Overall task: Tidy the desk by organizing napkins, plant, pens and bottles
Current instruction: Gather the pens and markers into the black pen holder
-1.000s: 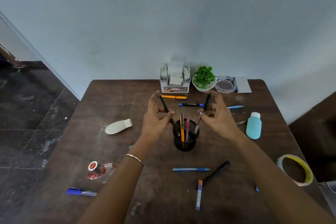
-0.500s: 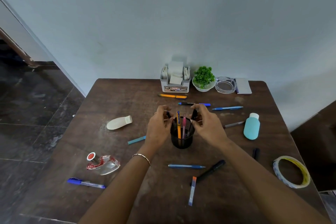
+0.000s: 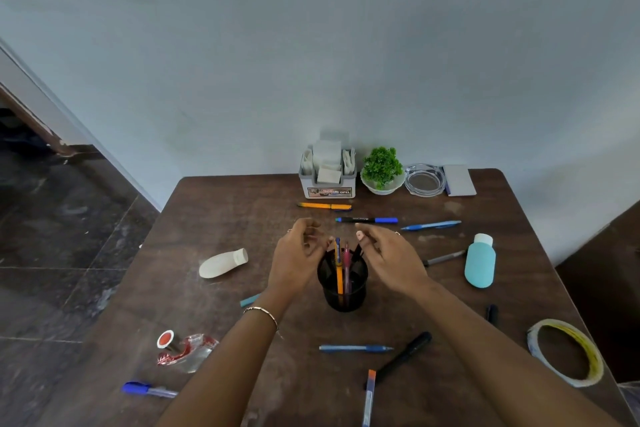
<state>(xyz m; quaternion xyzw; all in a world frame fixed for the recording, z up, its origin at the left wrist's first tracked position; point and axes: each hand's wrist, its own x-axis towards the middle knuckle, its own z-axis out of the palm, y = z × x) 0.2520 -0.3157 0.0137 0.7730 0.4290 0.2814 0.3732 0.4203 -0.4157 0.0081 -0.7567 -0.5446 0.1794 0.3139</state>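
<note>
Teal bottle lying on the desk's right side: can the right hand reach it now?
Probably yes. The right hand holds nothing, and only a grey pen lies flat between it and the teal bottle.

Three bottles (image 3: 479,265), one plant (image 3: 382,165), one napkin holder (image 3: 328,188), one tape roll (image 3: 588,354).

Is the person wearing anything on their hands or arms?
No sleeves show in this view. A thin metal bracelet circles the wrist of the left hand. That hand wears a small ring, and the right hand seems to wear one too.
</note>
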